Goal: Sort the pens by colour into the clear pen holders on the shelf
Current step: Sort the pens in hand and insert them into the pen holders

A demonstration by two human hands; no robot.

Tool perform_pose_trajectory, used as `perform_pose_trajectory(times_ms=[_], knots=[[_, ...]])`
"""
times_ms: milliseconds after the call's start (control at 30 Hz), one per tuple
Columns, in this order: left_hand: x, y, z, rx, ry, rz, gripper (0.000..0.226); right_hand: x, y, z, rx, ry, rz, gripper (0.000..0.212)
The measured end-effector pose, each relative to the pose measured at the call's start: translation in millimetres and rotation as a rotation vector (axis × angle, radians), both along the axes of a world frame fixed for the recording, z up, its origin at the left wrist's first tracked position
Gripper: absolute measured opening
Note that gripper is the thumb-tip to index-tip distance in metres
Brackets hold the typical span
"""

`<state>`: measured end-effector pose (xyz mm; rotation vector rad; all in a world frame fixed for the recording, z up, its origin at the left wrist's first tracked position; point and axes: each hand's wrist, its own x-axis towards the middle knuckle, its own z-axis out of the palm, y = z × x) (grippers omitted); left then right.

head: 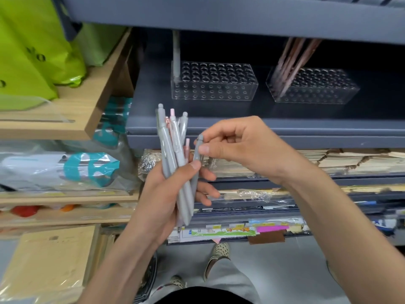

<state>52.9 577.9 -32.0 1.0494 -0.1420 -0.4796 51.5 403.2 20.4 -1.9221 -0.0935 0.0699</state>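
Note:
My left hand (pixel 162 194) grips a bundle of grey and pink pens (pixel 173 150), tips down, in front of the grey shelf. My right hand (pixel 236 145) pinches the top of one grey pen (pixel 197 159) at the bundle's right side, between thumb and forefinger. On the shelf stand two clear pen holders with rows of holes. The left holder (pixel 213 81) has one grey pen (pixel 176 55) upright in its left corner. The right holder (pixel 313 86) has several pink pens (pixel 291 62) leaning in its left end.
A grey upper shelf (pixel 241 16) overhangs the holders. Green bags (pixel 37 51) sit on a wooden shelf (pixel 65 119) at the left. Packaged stationery fills the lower shelves (pixel 285 167). Brown envelopes (pixel 43 264) lie at the lower left. My feet show on the floor below.

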Motion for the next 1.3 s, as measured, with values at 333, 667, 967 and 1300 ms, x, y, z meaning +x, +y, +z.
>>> perform_pose_trajectory(times_ms=[333, 667, 967, 1300], knots=[[10, 28, -5, 0.032, 0.036, 0.084, 0.025, 11, 19, 4, 0.392, -0.172, -0.097, 0.005], [18, 38, -11, 0.000, -0.016, 0.077, 0.009, 19, 32, -4, 0.190, -0.122, 0.028, 0.022], [22, 46, -10, 0.009, 0.023, 0.062, 0.004, 72, 20, 19, 0.177, -0.385, -0.424, 0.009], [25, 52, -16, 0.034, 0.019, 0.101, 0.019, 124, 17, 18, -0.323, -0.532, -0.627, 0.024]])
